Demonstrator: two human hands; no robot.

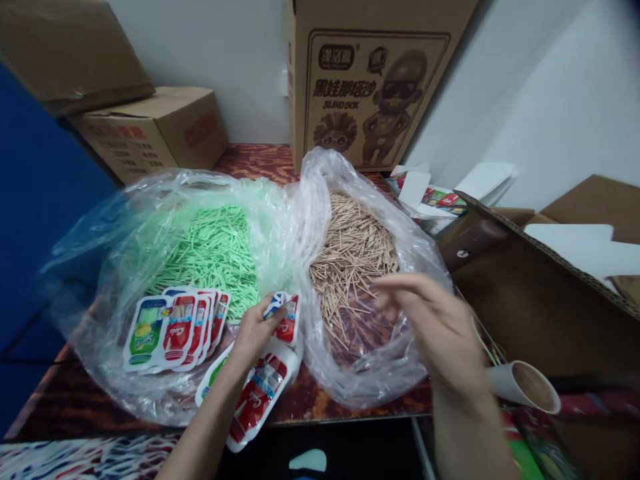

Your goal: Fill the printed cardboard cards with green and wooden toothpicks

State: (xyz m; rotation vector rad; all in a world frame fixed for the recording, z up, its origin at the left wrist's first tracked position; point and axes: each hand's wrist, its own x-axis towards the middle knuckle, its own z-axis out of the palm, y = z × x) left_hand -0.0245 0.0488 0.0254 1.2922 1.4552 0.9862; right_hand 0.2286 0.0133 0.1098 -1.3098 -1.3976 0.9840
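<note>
Pinched in my left hand (257, 330) is a small red Cola packet (289, 325) with its blue-and-white top bent under the fingers. Below that wrist lie more printed bottle-shaped packets, among them a red Cola packet (264, 398). To the left, a fanned row of packets has a green Sprite packet (146, 333) at its end, in front of light green sticks (215, 250) in a clear plastic bag (113, 267). My right hand (437, 327) hovers over the near right side of brown sticks (355, 243) in a second clear bag (365, 393). Motion blurs its fingers; whether they hold anything is unclear.
A tall printed cardboard box (370, 80) stands at the back, a smaller carton (165, 127) at back left. On the right are an open cardboard box (505, 287), a paper cup (530, 387) lying tilted and folded printed cards (440, 197). The table's front edge runs below the bags.
</note>
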